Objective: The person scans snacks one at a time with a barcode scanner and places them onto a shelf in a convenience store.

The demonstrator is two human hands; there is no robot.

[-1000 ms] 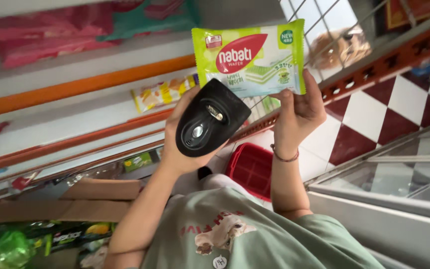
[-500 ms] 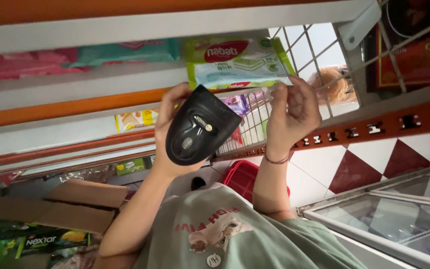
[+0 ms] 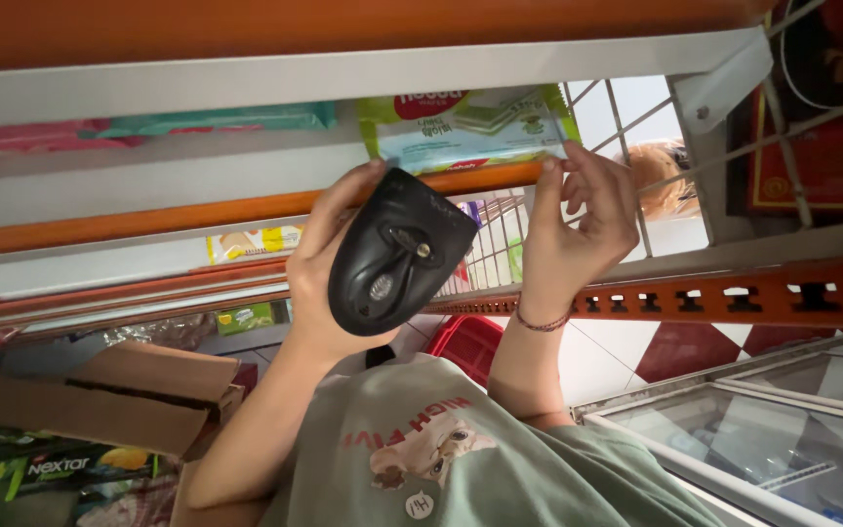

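Note:
My left hand [image 3: 312, 293] is wrapped around a black handheld scanner [image 3: 392, 259], raised in front of my chest just under the shelf. My right hand [image 3: 578, 220], a thin bracelet on its wrist, holds the lower right edge of a green wafer packet [image 3: 465, 127]. The packet lies flat against the shelf, partly tucked behind the white shelf edge [image 3: 246, 83], right above the scanner.
Teal and pink packets [image 3: 217, 119] lie along the same shelf to the left, with a yellow packet [image 3: 256, 241] one shelf lower. A wire rack [image 3: 626, 107] stands to the right. A red basket [image 3: 465, 342], a cardboard box [image 3: 100, 390] and a glass-topped freezer [image 3: 782, 420] are lower down.
My right hand has carried the green packet up and away onto the shelf, where the shelf edge now hides part of it. The scanner hand has stayed roughly in place.

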